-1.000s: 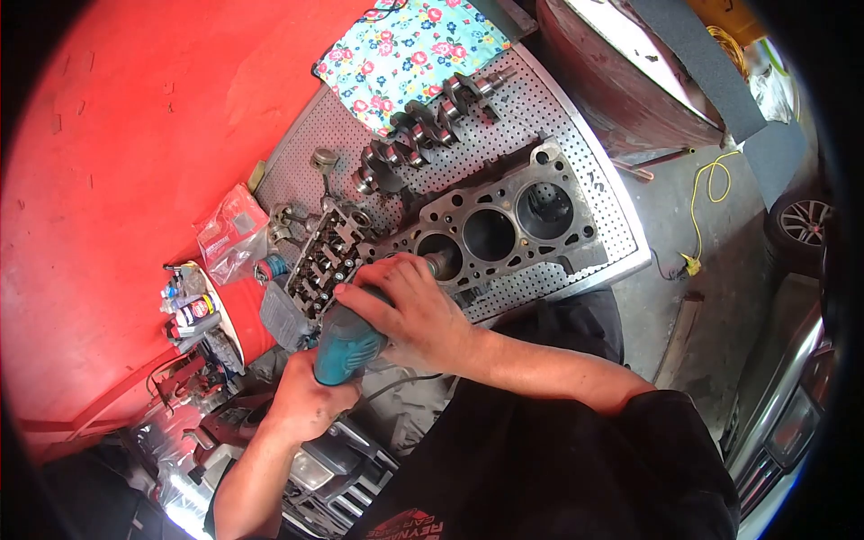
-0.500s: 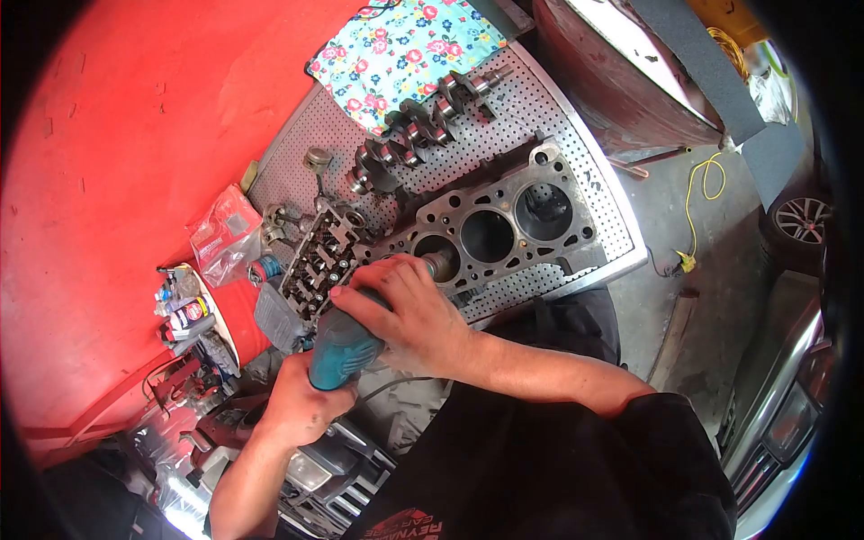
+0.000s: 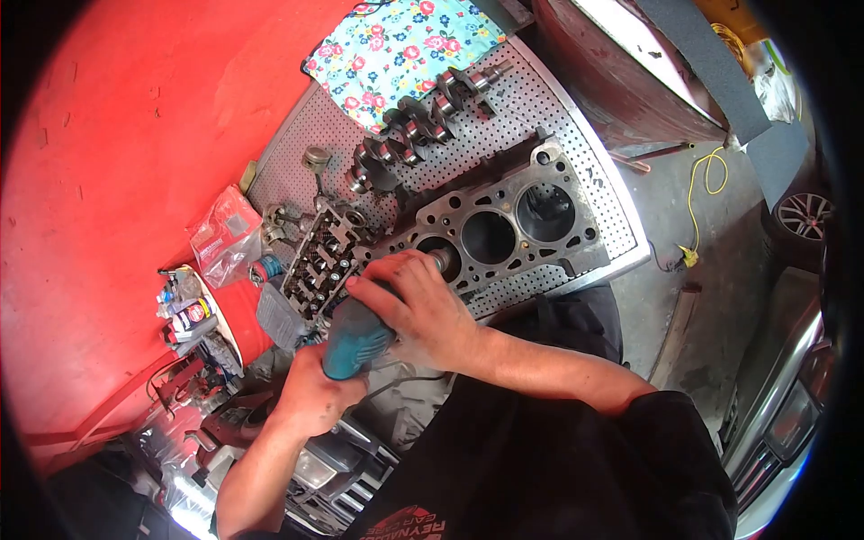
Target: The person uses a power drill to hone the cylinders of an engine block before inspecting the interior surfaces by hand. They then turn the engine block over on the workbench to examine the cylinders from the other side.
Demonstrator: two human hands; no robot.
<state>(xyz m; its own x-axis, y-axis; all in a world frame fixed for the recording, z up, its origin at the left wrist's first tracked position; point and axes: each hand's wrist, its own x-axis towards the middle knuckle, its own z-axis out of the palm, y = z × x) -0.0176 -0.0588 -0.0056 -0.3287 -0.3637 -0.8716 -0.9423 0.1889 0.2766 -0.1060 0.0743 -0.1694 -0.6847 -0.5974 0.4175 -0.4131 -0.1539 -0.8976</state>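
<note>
A teal corded power drill (image 3: pixel 357 337) is gripped in both hands. My left hand (image 3: pixel 319 391) is closed round its rear end. My right hand (image 3: pixel 432 315) wraps over the front of the drill, its fingers hiding the chuck. Beyond those fingers a metal attachment (image 3: pixel 441 259) shows at the nearest visible bore of the engine block (image 3: pixel 585 202); how deep it sits cannot be made out. Two more open cylinder bores lie to the right. Left of the drill, a cylinder head (image 3: pixel 322 261) touches or nearly touches the block.
A crankshaft (image 3: pixel 409 135) lies on the perforated metal table (image 3: pixel 333 117) behind the block, near a flowered cloth (image 3: pixel 405 49). A piston with its rod (image 3: pixel 317 162) rests to the left. A red bucket (image 3: pixel 243 319) holds bottles. A yellow cord (image 3: pixel 693 207) trails on the floor.
The drill and both hands have shifted slightly to the right. My left hand has risen a little, and both hands keep their grip.
</note>
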